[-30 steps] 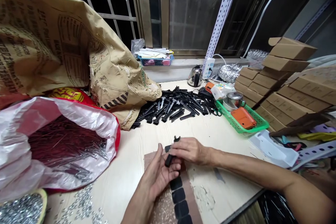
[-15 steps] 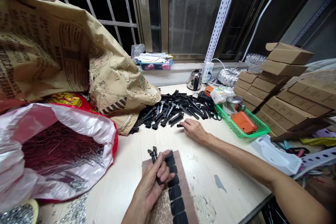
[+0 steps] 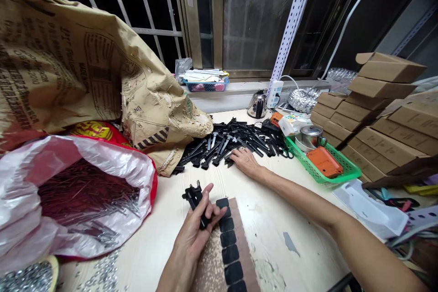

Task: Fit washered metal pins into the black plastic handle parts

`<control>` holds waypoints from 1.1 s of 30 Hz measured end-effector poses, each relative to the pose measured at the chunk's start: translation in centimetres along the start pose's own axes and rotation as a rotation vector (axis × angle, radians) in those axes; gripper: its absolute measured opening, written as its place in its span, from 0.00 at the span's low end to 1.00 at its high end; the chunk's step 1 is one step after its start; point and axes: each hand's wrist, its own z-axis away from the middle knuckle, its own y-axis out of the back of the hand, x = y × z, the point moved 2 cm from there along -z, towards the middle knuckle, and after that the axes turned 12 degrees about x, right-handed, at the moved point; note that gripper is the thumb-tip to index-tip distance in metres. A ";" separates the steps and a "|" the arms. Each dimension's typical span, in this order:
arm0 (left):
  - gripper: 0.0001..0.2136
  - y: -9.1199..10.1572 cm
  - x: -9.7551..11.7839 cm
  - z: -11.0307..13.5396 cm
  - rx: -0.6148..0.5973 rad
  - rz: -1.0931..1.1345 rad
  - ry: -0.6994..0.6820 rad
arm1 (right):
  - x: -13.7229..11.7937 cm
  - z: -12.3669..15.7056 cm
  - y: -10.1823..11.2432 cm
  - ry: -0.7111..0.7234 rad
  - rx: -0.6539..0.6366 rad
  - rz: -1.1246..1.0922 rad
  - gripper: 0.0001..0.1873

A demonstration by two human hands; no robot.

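My left hand (image 3: 198, 228) is closed around a small bunch of black plastic pieces (image 3: 195, 200), held upright above a brown sheet (image 3: 244, 255) that carries a row of black pads (image 3: 228, 239). My right hand (image 3: 243, 160) reaches forward and rests on the near edge of a pile of the same black plastic pieces (image 3: 236, 141) on the pale table (image 3: 273, 210). Its fingers curl onto a piece at the pile's edge; whether they grip it I cannot tell.
A big brown paper sack (image 3: 85, 73) lies at the left, spilling onto the pile. A plastic bag of thin red-tipped metal pins (image 3: 78, 196) sits below it. A green basket (image 3: 338, 173), stacked cardboard boxes (image 3: 379, 118) and a kettle (image 3: 257, 105) stand right and behind.
My right hand left the left hand, went forward to the black pile and now sits deeper at its edge. My left hand keeps its black pieces and has tilted them a little leftward.
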 end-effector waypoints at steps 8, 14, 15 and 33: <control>0.14 -1.4 -1.1 -1.5 0.043 -0.031 -0.110 | -6.4 3.9 0.5 -0.194 -0.130 -0.617 0.13; 0.12 -1.5 -0.4 -2.0 0.114 -0.039 -0.040 | -3.7 0.2 1.1 -0.466 -0.130 -0.419 0.16; 0.12 -1.3 -0.2 -1.9 0.115 -0.024 -0.023 | -2.5 -0.6 1.1 -0.507 -0.078 -0.329 0.16; 0.15 -0.7 0.0 -2.5 0.022 0.069 -0.138 | -8.9 2.0 3.2 0.198 -0.053 -0.717 0.15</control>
